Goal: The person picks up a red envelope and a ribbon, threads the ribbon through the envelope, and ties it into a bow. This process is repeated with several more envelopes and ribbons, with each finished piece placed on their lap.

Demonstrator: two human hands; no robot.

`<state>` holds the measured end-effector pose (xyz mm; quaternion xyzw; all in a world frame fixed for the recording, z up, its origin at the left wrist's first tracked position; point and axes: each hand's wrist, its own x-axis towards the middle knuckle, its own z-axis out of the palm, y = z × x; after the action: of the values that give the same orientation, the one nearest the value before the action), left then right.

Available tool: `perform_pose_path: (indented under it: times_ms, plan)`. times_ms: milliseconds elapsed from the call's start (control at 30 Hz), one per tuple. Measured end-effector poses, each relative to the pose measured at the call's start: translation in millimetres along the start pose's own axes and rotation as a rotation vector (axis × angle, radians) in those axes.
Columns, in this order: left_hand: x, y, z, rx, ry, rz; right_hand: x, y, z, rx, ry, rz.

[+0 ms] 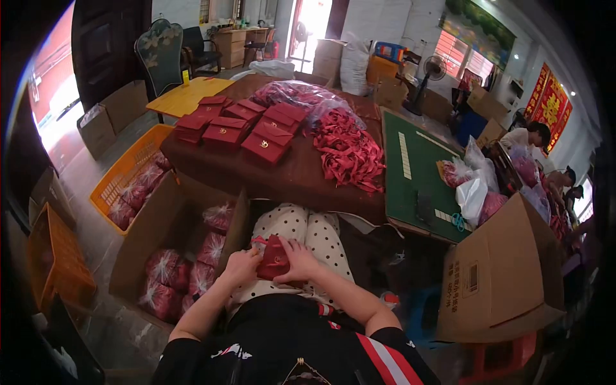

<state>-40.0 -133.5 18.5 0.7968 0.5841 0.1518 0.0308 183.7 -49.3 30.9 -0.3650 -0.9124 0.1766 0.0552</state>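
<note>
Fingers (252,256) of the left hand (240,266) and right hand (300,260) clamp a red pouch (274,260) at lower centre, propped on the lap seemingly for steadiness, while red boxes (266,142) sit stacked within reach on the worktop (282,178) above.

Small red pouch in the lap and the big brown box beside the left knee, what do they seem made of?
Small red pouch: likely soft fabric, perhaps velvet or faux suede. It looks matt and has a rounded, pliant shape between the left hand and right hand, with a gold emblem on it. Big brown box: cardboard by its look, dull plain brown with stiff folded flaps.
</note>
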Motion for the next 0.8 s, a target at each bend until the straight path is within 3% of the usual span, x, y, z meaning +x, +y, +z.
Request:
perform_pose_path:
  times_ms: [67,100,167,300,567,800]
  plan:
    - [-3,-21,12,0.064,0.068,-0.014,4,10,-7,0.031,0.005,0.044]
    - [-9,-15,-21,0.047,0.064,-0.07,2,20,-7,-0.139,0.036,0.097]
    - [-7,-51,-3,-0.031,0.058,-0.229,-1,42,-9,0.008,0.036,0.12]
    - [-4,-53,-6,0.037,0.107,-0.085,-10,25,-17,-0.048,0.034,0.054]
    - [-36,-69,-6,0.038,0.081,-0.087,-11,36,16,-0.089,-0.043,0.017]
    - [-43,-70,0,0.106,0.09,-0.096,-13,34,4,-0.082,-0.075,0.013]
